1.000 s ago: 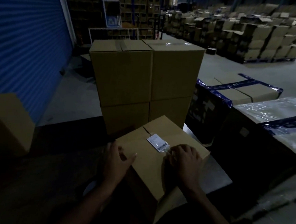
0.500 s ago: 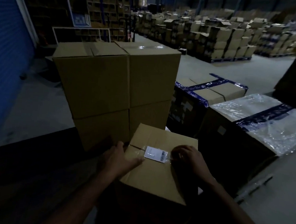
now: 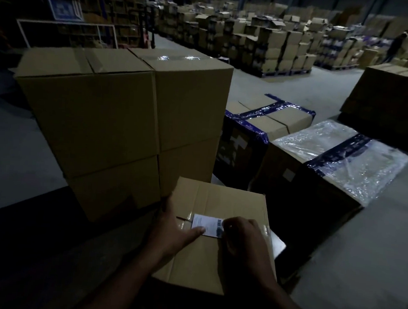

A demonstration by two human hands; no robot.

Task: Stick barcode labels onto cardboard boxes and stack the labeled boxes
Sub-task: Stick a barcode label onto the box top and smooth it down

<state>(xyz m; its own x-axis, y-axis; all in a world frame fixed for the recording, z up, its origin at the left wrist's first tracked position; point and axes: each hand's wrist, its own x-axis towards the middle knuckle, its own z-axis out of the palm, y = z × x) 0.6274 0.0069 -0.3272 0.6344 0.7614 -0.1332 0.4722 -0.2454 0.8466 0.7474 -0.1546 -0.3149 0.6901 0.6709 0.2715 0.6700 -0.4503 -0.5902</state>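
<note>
The barcode label lies on top of the cardboard box at lower centre, seemingly stuck. The left hand lies flat, its thumb touching the label; the right hand presses the label's right edge, fingers curled. Stacking onto the box stack behind remains.

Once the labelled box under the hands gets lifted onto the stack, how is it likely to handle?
The box looks rigid: flat faces, crisp edges, so it should probably lift without sagging. Its glossy taped seam beside the label may be slicker than bare cardboard. Weight cannot be judged; being wide and flat-bottomed, it seems unlikely to tip.
</note>
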